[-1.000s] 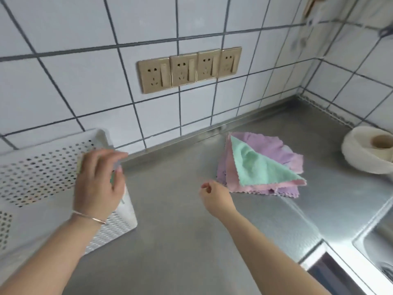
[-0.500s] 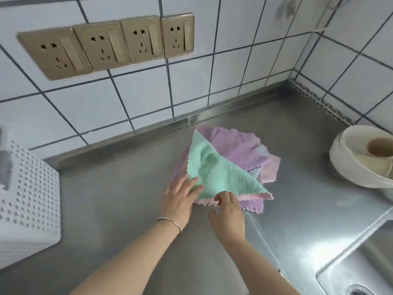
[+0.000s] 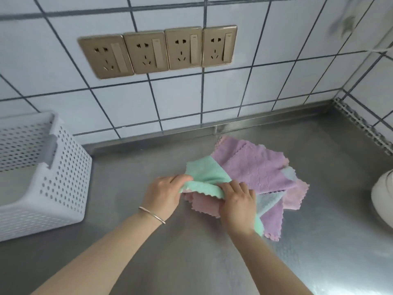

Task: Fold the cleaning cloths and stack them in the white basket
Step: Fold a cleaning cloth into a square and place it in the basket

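Now we work left to right: the basket [image 3: 63, 177] sits well left of our fingers. Our left hand [image 3: 163, 194] and right hand [image 3: 239, 206] each pinch the near edge of the green cloth [image 3: 204, 174], atop the pile [image 3: 265, 173] just beyond our fingertips. We judge it best to lift it clear, match corners, then crease flat.

bright, even light | soft glare on steel counter [image 3: 319, 252] | edges warped, blurred
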{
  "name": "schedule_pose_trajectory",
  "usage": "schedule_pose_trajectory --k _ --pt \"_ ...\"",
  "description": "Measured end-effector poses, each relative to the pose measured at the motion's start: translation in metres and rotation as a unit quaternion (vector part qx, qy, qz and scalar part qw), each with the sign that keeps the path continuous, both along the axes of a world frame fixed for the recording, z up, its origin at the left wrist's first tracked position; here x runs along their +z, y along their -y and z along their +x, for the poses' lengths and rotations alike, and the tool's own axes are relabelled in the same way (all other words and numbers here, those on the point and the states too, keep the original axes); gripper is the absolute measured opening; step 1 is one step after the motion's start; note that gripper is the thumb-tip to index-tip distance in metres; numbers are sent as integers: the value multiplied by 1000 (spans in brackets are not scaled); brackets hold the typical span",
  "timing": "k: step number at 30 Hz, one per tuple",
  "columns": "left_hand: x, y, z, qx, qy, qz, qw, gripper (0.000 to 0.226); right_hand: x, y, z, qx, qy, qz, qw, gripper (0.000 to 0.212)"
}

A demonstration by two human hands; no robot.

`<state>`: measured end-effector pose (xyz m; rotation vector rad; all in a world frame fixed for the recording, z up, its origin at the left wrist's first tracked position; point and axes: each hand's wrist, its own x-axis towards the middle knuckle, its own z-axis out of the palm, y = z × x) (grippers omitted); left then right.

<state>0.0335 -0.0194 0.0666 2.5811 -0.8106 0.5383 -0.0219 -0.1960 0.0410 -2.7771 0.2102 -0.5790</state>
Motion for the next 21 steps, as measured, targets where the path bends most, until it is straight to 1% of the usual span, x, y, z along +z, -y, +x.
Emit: schedule_pose_trajectory --k 2,4,6,8,11,13,14,17,19,21 --pt "15 -35 -1 34 -37 -5 999 37 13 0 2 52 30 23 998 35" --pt "32 -69 0 64 -69 -8 996 35 30 -1 8 83 33 21 996 28" --pt "52 -101 4 102 -74 1 992 33 46 -6 18 104 21 -2 994 27" --pt "71 -129 9 147 -62 12 987 32 59 -15 34 107 -19 -24 994 14" --pt "96 -160 24 237 -98 35 966 27 81 -31 61 123 -58 -41 990 23" --pt "114 -175 28 279 -99 27 955 27 100 -46 73 135 -38 -44 989 22" --pt "121 -179 29 292 -95 11 952 28 109 -51 76 135 -13 -33 990 21" --pt "135 -194 20 289 -75 -75 952 27 124 -65 78 151 75 36 985 16" --pt "136 -205 3 257 -58 -96 960 29 122 -67 70 184 88 70 977 14" --pt "124 -216 -21 229 -52 -104 966 34 111 -67 59 210 82 76 971 15"
